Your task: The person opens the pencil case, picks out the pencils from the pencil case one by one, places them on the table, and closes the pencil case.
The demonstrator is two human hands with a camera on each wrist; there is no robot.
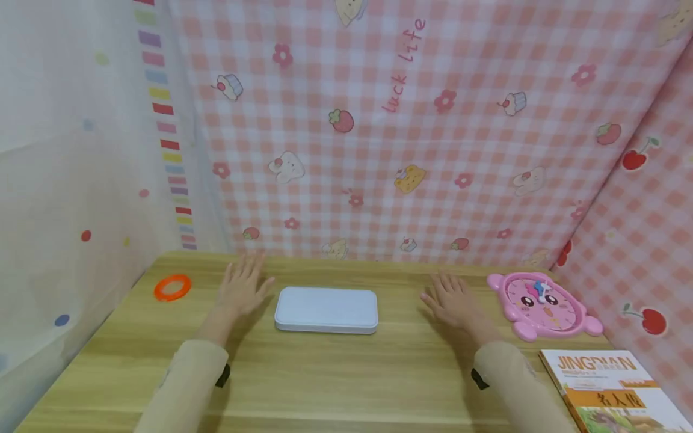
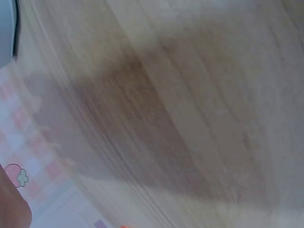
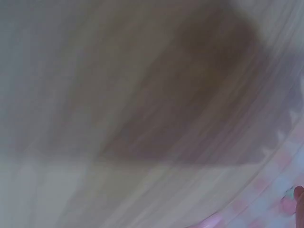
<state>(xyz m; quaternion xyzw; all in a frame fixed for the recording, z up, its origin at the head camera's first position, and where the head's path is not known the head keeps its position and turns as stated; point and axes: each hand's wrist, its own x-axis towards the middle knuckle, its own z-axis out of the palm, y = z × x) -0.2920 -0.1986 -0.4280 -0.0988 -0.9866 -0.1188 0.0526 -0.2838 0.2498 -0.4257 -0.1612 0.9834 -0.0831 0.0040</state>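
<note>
A: What does the head view show?

B: A wooden table (image 1: pixel 379 385) with a white rectangular case (image 1: pixel 326 309) lying flat between two hands. The left hand (image 1: pixel 243 288) is just beside its left end; the right hand (image 1: pixel 453 302) is farther from its right end.

A: And the fingers?

B: Straight and slightly apart on both hands, thumbs out, gripping nothing. I can't tell whether the palms touch the wood.

A: What else is around them?

B: An orange ring (image 1: pixel 159 291) lies near the left hand, on its outer side. Right of the right hand sits a pink toy clock (image 1: pixel 547 307) with a face, and nearer the person, a book (image 1: pixel 612 385) marked "JINGDIAN". Pink checked cloth (image 1: pixel 379 144) hangs behind.

A: The left wrist view?

B: Mostly wood and shadow (image 2: pixel 137 123). A corner of the case shows at upper left, part of the hand at lower left; finger spread can't be told.

A: The right wrist?

B: Shadowed wood again, a pink sliver at the bottom, and a bit of the hand at the right edge. Its fingers can't be judged there.
</note>
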